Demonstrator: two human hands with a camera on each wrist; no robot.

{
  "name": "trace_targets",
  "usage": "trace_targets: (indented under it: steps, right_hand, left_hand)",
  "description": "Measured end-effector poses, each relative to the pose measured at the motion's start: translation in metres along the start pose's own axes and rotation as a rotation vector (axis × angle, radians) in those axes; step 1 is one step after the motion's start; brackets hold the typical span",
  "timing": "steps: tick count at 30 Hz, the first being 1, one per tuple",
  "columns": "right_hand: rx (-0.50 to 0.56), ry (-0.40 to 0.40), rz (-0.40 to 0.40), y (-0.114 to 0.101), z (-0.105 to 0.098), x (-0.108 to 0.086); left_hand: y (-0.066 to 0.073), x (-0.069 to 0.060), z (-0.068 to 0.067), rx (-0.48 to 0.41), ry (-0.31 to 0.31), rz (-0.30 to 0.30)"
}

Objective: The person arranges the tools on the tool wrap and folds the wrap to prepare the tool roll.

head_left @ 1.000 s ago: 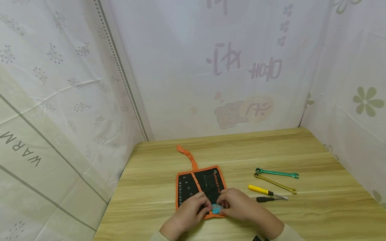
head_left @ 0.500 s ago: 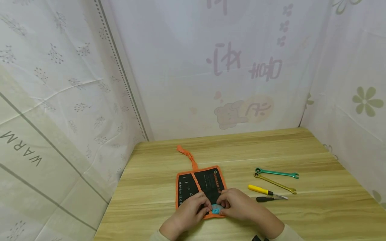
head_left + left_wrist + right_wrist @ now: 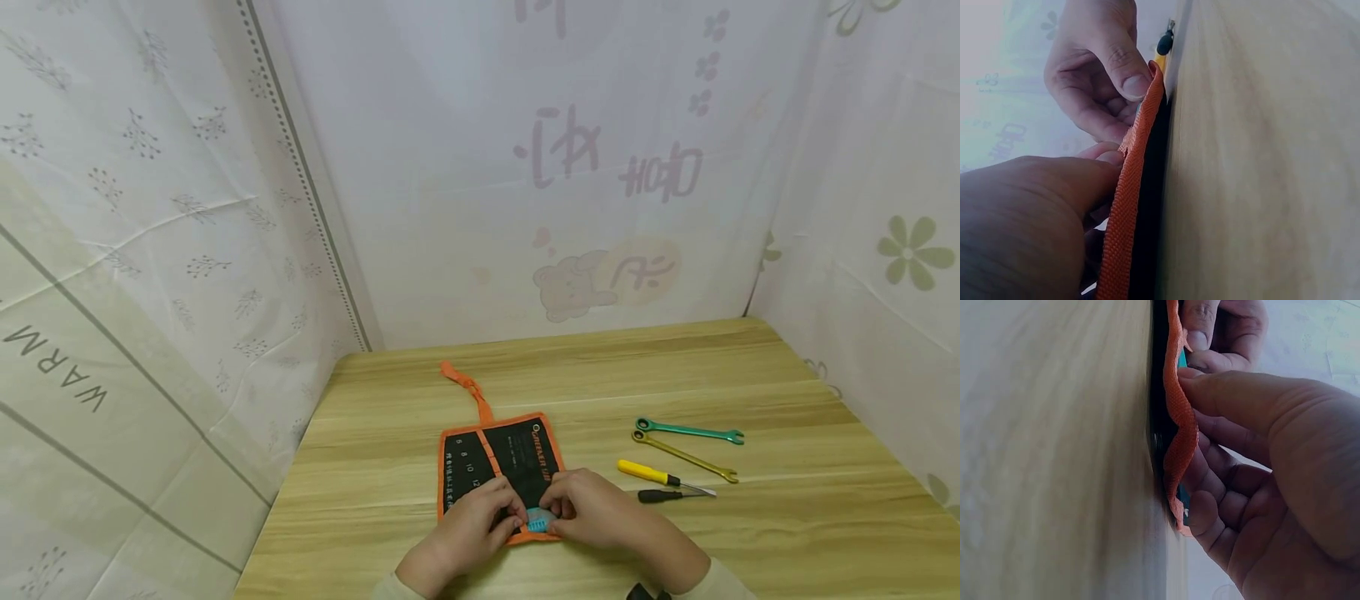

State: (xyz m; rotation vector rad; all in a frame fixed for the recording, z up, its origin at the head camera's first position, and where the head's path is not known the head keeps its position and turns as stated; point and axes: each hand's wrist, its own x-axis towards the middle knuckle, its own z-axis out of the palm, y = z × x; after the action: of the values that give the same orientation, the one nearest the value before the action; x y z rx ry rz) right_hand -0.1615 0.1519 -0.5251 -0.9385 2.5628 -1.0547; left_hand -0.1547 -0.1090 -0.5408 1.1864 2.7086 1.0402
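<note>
A black tool pouch point(image 3: 525, 458) with orange trim lies unrolled on the table in the head view, with printed numbers on its left side. At its near right corner sits a small teal piece point(image 3: 537, 526) with a comb-like row of marks; its exact kind is unclear. My left hand point(image 3: 480, 521) pinches the orange edging beside that piece, and the left wrist view shows the thumb at the orange trim point(image 3: 1127, 206). From the other side, my right hand point(image 3: 596, 507) holds the teal piece between thumb and curled fingers. Both hands hide parts of the pouch's near side.
To the right lie a green ratchet wrench point(image 3: 690, 431), a gold one point(image 3: 684, 455), a yellow-handled screwdriver point(image 3: 648, 473) and a black-handled screwdriver point(image 3: 662, 496). An orange tie strap point(image 3: 468, 385) stretches from the pouch's far edge. Patterned curtains point(image 3: 465, 208) enclose the wooden table point(image 3: 390, 392).
</note>
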Motion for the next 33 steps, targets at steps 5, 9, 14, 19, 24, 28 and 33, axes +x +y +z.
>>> trace_targets:
  steps: [5, 9, 14, 19, 24, 28, 33]
  right_hand:
    - [0.006, -0.003, -0.005, 0.001, 0.0, 0.0]
    - [0.018, -0.007, -0.007, 0.001, -0.001, -0.002]
    - [0.045, -0.008, -0.015, 0.003, -0.003, -0.003]
    - [0.076, -0.018, 0.012, 0.004, -0.005, -0.005]
    - [0.106, -0.012, 0.027, 0.003, -0.009, -0.005]
    - [0.119, -0.005, 0.045, 0.003, -0.012, -0.006]
    - [0.14, 0.013, 0.058, 0.004, -0.016, -0.008]
  left_hand:
    - [0.001, 0.0, 0.0, -0.018, 0.0, -0.008]
    - [0.002, 0.0, -0.001, -0.021, 0.002, -0.007]
    - [0.001, 0.0, -0.001, -0.038, -0.007, -0.033]
    - [-0.002, -0.001, -0.001, -0.072, 0.002, -0.031]
    - [-0.007, -0.002, -0.003, -0.097, 0.052, -0.009]
    - [-0.006, -0.003, -0.006, -0.066, 0.091, -0.04]
    - [-0.007, -0.003, -0.008, -0.032, 0.102, -0.078]
